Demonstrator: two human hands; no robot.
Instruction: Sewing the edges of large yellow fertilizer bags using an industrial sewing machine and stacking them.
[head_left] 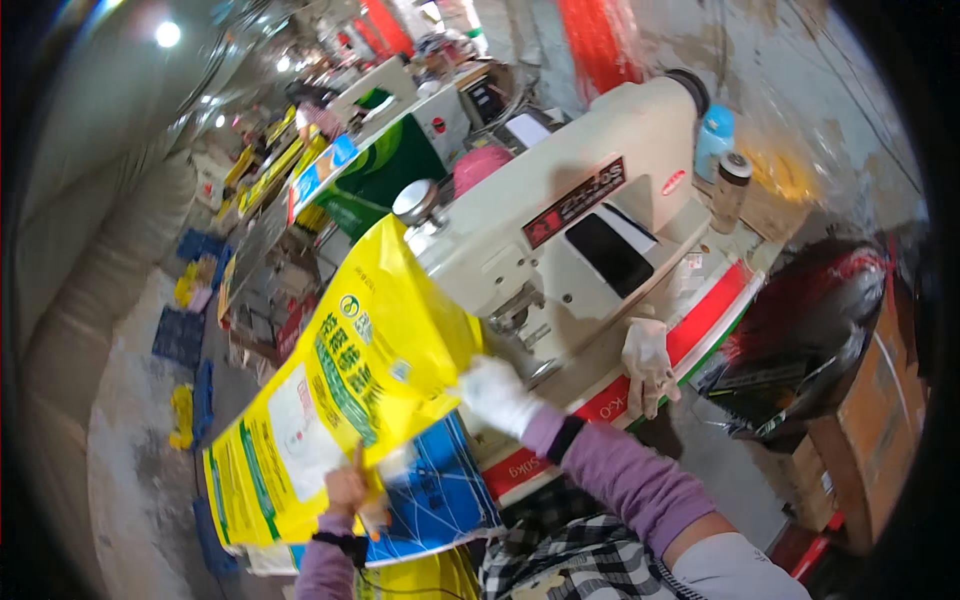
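A large yellow printed woven sack [310, 410] slants across the sewing table, its upper part lifted against the head of a big white sewing machine [560, 190]. My right hand [497, 396], in a white glove, is closed on the sack's right edge just below the needle area. Near the sack's lower edge is my left hand [348, 490], bare fingers showing, index finger stretched out against the yellow face. A pale blurred shape beside its thumb side cannot be made out. Beneath lies blue printed sacking [440, 490] with loose white threads.
A dark phone [608, 250] rests on the machine bed; a white glove [648, 365] hangs on the red-and-white table edge. A blue bottle [713, 140] and a flask [732, 185] stand behind. Cardboard boxes [870, 440] are at right, blue crates [180, 335] on the floor at left.
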